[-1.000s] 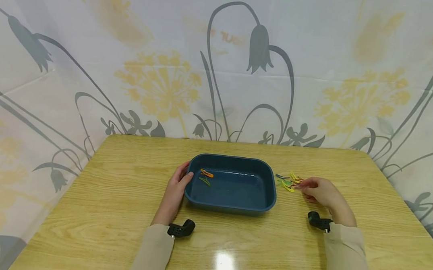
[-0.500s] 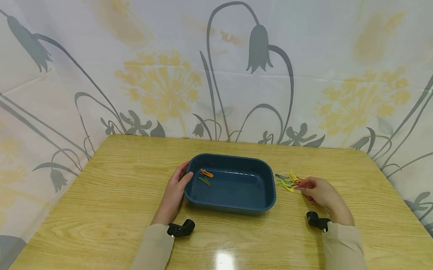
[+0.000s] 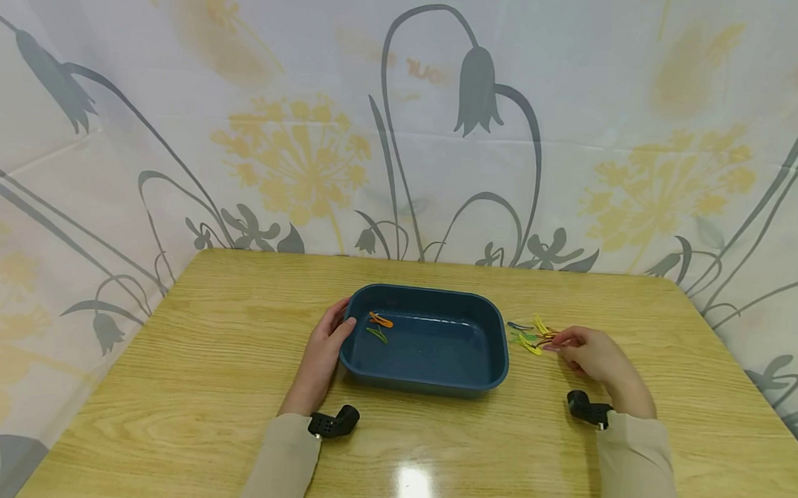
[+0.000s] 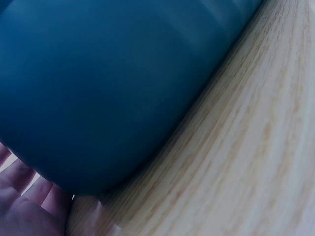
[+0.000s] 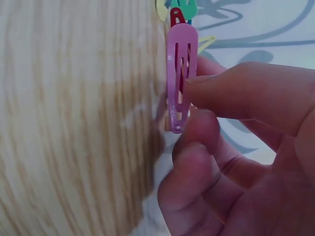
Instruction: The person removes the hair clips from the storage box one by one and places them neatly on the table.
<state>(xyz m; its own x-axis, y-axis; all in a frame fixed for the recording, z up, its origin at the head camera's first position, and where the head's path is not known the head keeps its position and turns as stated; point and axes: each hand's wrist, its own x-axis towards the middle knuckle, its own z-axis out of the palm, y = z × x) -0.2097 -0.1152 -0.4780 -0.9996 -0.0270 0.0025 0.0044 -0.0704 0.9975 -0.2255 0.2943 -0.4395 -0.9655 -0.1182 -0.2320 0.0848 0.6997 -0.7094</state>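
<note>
A dark blue tray (image 3: 495, 335) sits mid-table with an orange hair clip (image 3: 381, 319) and a green hair clip (image 3: 377, 334) inside near its left end. My left hand (image 3: 324, 346) rests against the tray's left wall (image 4: 98, 98), thumb on the rim. My right hand (image 3: 591, 355) is right of the tray at a small pile of coloured hair clips (image 3: 532, 335). Its thumb and fingers pinch a pink hair clip (image 5: 180, 73), seen close up in the right wrist view, with red, green and yellow clips behind it.
The wooden table (image 3: 199, 374) is ringed by a floral curtain (image 3: 405, 115) at the back and sides. Black wrist cameras (image 3: 333, 423) sit at both sleeves.
The right hand shifted very slightly at the clip pile. The left hand and the tray have stayed still.
</note>
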